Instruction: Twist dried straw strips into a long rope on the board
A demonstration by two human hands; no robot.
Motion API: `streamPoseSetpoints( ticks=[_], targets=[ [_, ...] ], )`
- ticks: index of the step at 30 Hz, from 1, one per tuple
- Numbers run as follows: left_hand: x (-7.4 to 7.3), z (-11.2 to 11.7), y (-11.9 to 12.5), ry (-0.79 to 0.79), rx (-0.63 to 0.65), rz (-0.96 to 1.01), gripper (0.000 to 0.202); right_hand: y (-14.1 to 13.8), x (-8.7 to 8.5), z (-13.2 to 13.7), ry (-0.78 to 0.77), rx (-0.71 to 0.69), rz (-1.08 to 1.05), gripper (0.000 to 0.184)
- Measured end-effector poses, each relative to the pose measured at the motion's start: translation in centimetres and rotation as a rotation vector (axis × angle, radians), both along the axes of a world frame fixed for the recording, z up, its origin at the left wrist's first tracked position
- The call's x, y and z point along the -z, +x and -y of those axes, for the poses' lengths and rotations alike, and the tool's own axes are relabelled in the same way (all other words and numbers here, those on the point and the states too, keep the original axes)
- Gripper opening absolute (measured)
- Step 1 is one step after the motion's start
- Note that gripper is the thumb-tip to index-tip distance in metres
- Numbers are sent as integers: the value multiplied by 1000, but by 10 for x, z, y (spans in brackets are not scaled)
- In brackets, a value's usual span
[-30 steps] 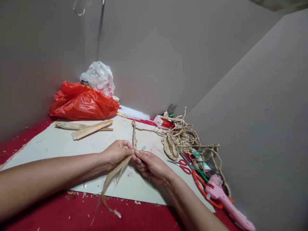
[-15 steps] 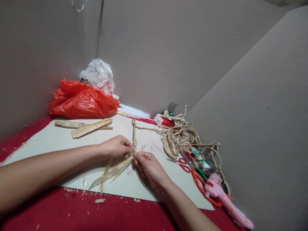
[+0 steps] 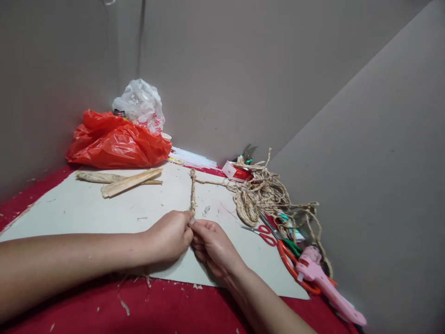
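Note:
A short braided cord (image 3: 193,192) of pale dried plant fibre runs away from my fingers across the white board (image 3: 118,213). My left hand (image 3: 172,236) is closed at its near end, the knuckles turned up, over the loose fibre strips. Against it, my right hand (image 3: 215,246) pinches the same end between thumb and fingertips. Both hands touch each other there and hide most of the strips. From the cord's far end, a thin strand leads right to a tangled heap of braided cord (image 3: 260,195).
Dried husk pieces (image 3: 132,182) lie at left, before a red plastic bag (image 3: 118,144) and a white bag (image 3: 141,102). On the right are red-handled scissors (image 3: 266,235), orange-handled shears (image 3: 287,262) and a pink glue gun (image 3: 318,273). Grey walls stand behind.
My left hand has turned over and closed lower down, now covering the loose strips that hung visibly before. My right hand stays nearly in place. The view has shifted slightly.

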State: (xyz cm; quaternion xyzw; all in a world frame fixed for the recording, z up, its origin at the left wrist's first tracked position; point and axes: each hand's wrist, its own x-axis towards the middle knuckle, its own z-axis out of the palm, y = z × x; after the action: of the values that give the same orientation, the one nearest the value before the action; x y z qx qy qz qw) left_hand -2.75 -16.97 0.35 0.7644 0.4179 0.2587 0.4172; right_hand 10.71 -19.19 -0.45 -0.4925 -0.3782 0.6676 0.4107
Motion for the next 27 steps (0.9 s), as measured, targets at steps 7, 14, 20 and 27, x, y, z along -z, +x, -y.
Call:
streamPoseSetpoints(
  ticks=[7, 14, 20, 27],
  targets=[
    [-15, -7, -6, 3, 21, -62, 41, 6, 0, -1, -10, -11, -73, 35],
    [-13, -32, -6, -323, 34, 143, 17, 13, -2, -3, 18, -73, -88, 30],
    [-9, -29, -2, -635, 219, 195, 13, 20, -5, -6, 3, -164, -26, 32],
    [0, -33, -8, -338, 218, 98, 16, 28, -7, -9, -29, -215, 53, 32]
  ],
)
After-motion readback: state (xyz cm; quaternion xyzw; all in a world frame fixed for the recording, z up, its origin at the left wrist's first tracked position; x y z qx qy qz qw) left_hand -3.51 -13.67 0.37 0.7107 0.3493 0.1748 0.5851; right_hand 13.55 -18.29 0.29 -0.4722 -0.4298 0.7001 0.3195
